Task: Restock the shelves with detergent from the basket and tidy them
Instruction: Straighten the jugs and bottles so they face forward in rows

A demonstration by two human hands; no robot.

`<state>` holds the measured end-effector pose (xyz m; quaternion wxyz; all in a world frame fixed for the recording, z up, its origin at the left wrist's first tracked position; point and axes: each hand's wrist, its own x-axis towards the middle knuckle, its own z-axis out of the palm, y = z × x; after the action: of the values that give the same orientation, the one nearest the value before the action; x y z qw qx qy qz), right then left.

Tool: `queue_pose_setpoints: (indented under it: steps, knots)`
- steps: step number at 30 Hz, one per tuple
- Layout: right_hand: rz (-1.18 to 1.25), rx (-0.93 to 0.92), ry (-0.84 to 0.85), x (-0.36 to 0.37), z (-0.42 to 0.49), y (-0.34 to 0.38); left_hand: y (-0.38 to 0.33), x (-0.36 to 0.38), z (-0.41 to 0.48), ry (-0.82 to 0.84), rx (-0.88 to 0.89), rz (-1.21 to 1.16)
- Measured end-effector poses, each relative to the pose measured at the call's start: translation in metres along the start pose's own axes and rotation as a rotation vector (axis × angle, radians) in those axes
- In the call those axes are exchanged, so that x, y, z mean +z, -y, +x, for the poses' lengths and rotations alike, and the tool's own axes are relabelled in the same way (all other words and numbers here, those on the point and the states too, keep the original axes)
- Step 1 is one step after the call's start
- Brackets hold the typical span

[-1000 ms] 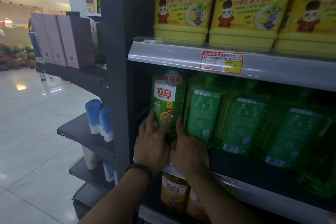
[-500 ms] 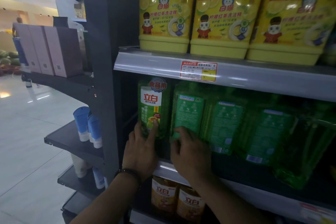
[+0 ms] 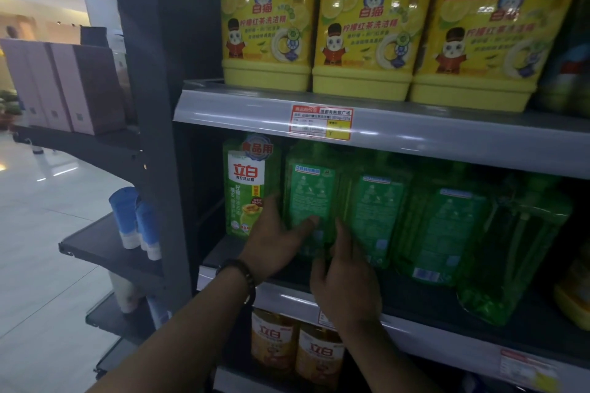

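Several green detergent bottles stand in a row on the middle shelf [image 3: 447, 306]. The leftmost green bottle [image 3: 244, 188] faces front with its white label. The second green bottle [image 3: 309, 195] shows its back label. My left hand [image 3: 274, 242] and my right hand [image 3: 344, 277] clasp this second bottle low down, one on each side. A third green bottle [image 3: 376, 217] stands just right of my right hand. The bottle at the far right [image 3: 517, 252] leans. No basket is in view.
Big yellow detergent jugs [image 3: 360, 25] fill the upper shelf above a price tag [image 3: 321, 122]. Orange bottles [image 3: 297, 348] stand on the shelf below. A dark end rack to the left carries pink boxes [image 3: 64, 86] and blue tubes [image 3: 134, 220], with shiny floor [image 3: 38, 233] beyond.
Both hands have shifted right, from the leftmost front-facing bottle to the second bottle. The view has come closer and tilted up.
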<state>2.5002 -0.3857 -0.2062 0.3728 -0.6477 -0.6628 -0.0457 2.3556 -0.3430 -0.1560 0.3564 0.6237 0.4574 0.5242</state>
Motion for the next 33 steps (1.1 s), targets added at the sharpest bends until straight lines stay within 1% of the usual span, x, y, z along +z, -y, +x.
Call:
queue_pose_setpoints:
  steps: [4, 6, 9, 13, 17, 21, 24, 26, 28, 29, 33]
  knots:
    - [-0.035, -0.022, 0.026, 0.003, 0.002, -0.003, -0.004, 0.003, 0.007, 0.068, -0.091, -0.089]
    - [-0.039, -0.046, 0.031, 0.004, 0.002, -0.007, -0.005, 0.005, 0.007, 0.085, -0.1, -0.095]
    - [-0.053, -0.078, 0.064, 0.005, 0.002, -0.01, -0.002, 0.006, 0.004, 0.074, -0.068, -0.064]
    - [-0.043, -0.078, 0.099, 0.002, 0.006, -0.012, 0.006, -0.001, -0.004, 0.036, -0.023, 0.014]
    - [-0.059, -0.182, 0.131, 0.003, 0.005, -0.014, 0.026, -0.011, -0.012, -0.05, -0.015, 0.16]
    - [-0.007, -0.194, 0.162, 0.0, 0.006, -0.014, 0.019, -0.013, -0.033, -0.112, 0.007, 0.198]
    - [0.013, -0.202, 0.196, 0.002, 0.007, -0.014, 0.017, -0.009, -0.05, -0.128, 0.062, 0.246]
    - [-0.012, -0.211, 0.221, 0.003, 0.009, -0.014, 0.017, -0.005, -0.061, -0.136, 0.157, 0.304]
    - [-0.029, -0.205, 0.2, 0.003, 0.011, -0.013, 0.016, 0.001, -0.071, -0.116, 0.235, 0.352]
    - [-0.02, -0.194, 0.168, 0.003, 0.011, -0.013, 0.016, 0.003, -0.073, -0.097, 0.244, 0.364]
    - [0.122, -0.106, 0.102, 0.001, 0.006, -0.011, 0.016, 0.006, -0.072, -0.094, 0.212, 0.359]
